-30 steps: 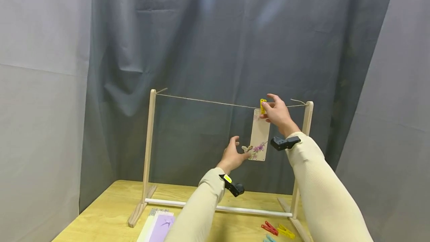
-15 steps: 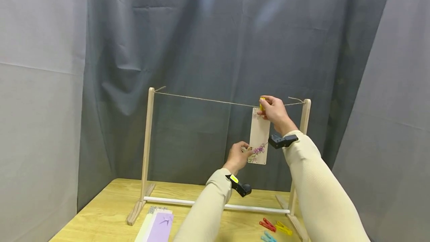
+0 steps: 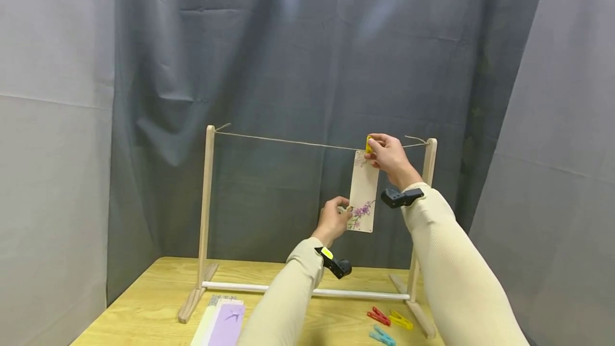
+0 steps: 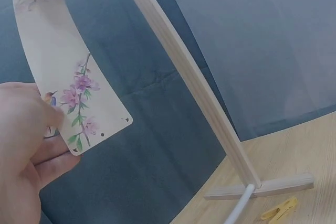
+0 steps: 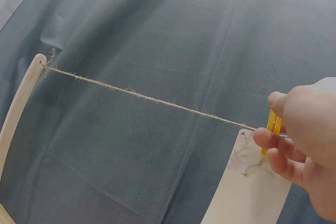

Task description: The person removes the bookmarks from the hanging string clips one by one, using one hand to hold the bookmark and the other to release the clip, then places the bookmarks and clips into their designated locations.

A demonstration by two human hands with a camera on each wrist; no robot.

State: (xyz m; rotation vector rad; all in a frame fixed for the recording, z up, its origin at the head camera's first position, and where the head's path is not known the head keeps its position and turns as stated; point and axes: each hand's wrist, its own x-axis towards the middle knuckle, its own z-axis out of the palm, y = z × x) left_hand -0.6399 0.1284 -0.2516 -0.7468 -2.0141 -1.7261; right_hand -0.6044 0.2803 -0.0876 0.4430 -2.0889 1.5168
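Note:
A cream card with purple blossoms and a bird hangs at the twine, towards its right end. At the card's top, my right hand pinches a yellow clothespin that stands across the twine. My left hand holds the card's lower left edge between thumb and fingers, and the thumb covers part of the bird. The right fingers hide the card's top right corner and most of the clothespin's lower end.
The twine spans a wooden frame, its left post and right post joined low by a white rod. On the table lie a purple card over paler ones, and red, yellow and blue clothespins.
My left hand, near the card's lower edge with fingers spread one second ago, has closed on it. The right hand's raised fingers have come down around the clothespin. The view has shifted slightly.

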